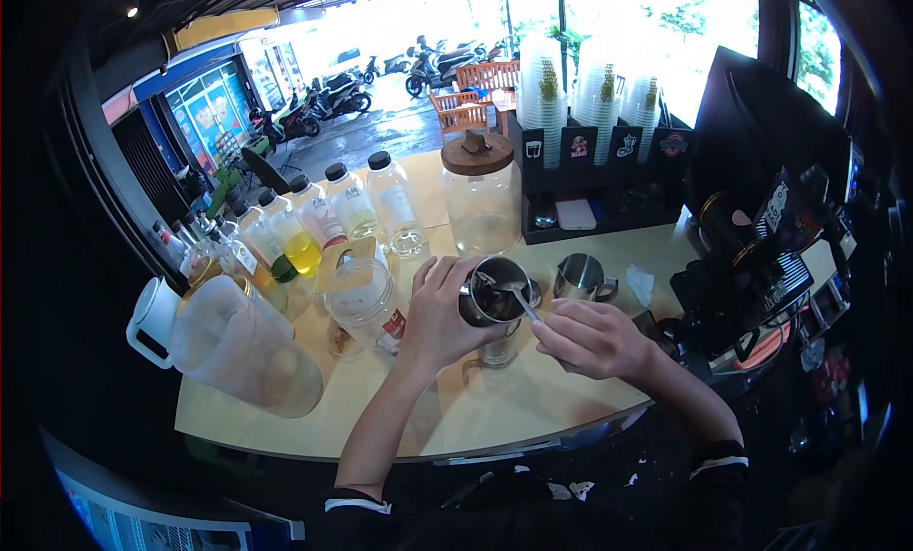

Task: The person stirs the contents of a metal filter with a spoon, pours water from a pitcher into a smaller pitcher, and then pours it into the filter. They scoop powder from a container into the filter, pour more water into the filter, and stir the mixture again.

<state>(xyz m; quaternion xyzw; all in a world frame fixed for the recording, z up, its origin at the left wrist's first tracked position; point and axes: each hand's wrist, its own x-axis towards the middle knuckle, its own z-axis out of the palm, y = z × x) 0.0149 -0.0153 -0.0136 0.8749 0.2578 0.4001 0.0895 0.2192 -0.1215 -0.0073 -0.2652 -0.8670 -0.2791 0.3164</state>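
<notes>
My left hand (439, 310) is wrapped around a stainless steel pitcher (470, 306), tilted so that its mouth faces me. Something dark is inside it, too shadowed to make out. Between the fingers of my right hand (597, 338) is a metal spoon (527, 307), its far end inside the pitcher. Partly hidden beneath the pitcher, a clear glass (498, 349) stands on the counter. Another steel pitcher (578, 277) is just beyond my right hand. To the left of my left hand is a clear plastic jar (359, 294).
Several black-capped bottles (347, 204) line the counter's left side, near a large plastic jug (242, 347). A wooden-lidded glass jar (480, 204) stands at the back. Stacked cups (542, 99) fill a black holder (609, 194); dark equipment (751, 256) occupies the right.
</notes>
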